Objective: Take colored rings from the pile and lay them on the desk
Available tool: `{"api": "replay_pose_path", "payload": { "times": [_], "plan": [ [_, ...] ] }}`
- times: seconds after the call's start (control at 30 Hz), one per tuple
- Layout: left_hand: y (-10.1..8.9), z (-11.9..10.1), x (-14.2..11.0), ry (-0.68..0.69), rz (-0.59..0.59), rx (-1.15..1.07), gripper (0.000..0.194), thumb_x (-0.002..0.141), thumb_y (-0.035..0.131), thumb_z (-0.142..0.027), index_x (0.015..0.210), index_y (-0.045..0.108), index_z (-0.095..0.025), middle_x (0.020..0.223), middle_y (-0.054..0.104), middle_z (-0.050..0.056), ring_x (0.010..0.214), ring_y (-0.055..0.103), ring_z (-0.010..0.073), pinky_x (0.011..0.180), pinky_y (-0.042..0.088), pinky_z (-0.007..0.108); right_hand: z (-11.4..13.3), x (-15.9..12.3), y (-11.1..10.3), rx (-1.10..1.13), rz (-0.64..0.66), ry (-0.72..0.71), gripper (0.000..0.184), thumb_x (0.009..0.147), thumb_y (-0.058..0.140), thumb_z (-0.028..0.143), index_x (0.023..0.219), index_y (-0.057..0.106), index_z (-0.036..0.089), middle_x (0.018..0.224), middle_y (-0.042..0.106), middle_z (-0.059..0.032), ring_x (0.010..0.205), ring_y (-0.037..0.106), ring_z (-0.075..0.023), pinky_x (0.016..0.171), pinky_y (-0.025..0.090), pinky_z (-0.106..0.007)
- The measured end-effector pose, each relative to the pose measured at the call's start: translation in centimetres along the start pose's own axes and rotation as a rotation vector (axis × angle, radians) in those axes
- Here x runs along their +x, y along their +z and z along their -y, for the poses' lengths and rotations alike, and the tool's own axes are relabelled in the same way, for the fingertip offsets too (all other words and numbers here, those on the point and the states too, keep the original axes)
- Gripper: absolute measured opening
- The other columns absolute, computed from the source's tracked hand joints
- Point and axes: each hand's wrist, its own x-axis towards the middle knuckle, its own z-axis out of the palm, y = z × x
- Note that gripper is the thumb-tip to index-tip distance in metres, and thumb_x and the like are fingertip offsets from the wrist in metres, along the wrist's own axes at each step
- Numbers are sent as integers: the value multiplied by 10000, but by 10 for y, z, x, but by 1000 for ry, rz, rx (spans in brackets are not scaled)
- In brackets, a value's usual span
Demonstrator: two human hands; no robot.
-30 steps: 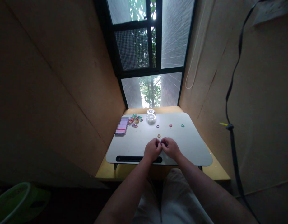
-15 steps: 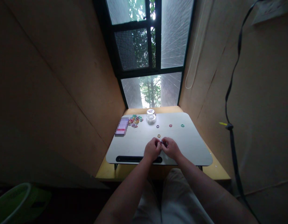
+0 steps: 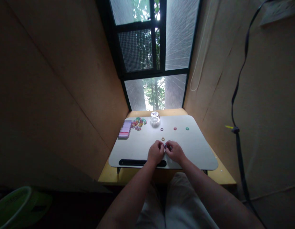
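My left hand [image 3: 156,151] and my right hand [image 3: 175,151] meet over the front middle of a white lap table [image 3: 185,149]. Both are closed, fingertips pinched around a small purplish hair tie [image 3: 165,146], mostly hidden by the fingers. Just beyond them lies a yellow hair tie [image 3: 163,139]. Farther back, a purple hair tie [image 3: 161,129], a red hair tie [image 3: 175,128] and a green hair tie [image 3: 187,128] lie spaced out in a row. A pile of mixed-colour hair ties [image 3: 139,122] sits at the back left.
A clear round tub [image 3: 154,121] stands at the back, its lid [image 3: 154,114] behind it. Left of the pile lies a blurred flat pinkish object [image 3: 125,129]. A black slot [image 3: 133,163] runs along the front edge. Walls flank both sides; a dark cord [image 3: 238,143] hangs at right.
My hands stay almost in place, with slight finger movement around the purplish hair tie. The view has shifted very slightly; the other hair ties have not moved on the table.
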Motion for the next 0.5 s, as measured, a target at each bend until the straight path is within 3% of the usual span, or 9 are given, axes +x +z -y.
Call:
{"api": "replay_pose_path", "payload": {
  "times": [0.5],
  "plan": [
    [-2, -2, 0, -18, 4, -6, 134, 846, 456, -272, 842, 560, -188, 743, 611, 5, 671, 540, 122, 623, 378, 241, 2, 0, -2, 23, 14, -18, 32, 728, 540, 189, 698, 551, 195, 626, 558, 13, 602, 479, -131, 632, 370, -254]
  ]
}}
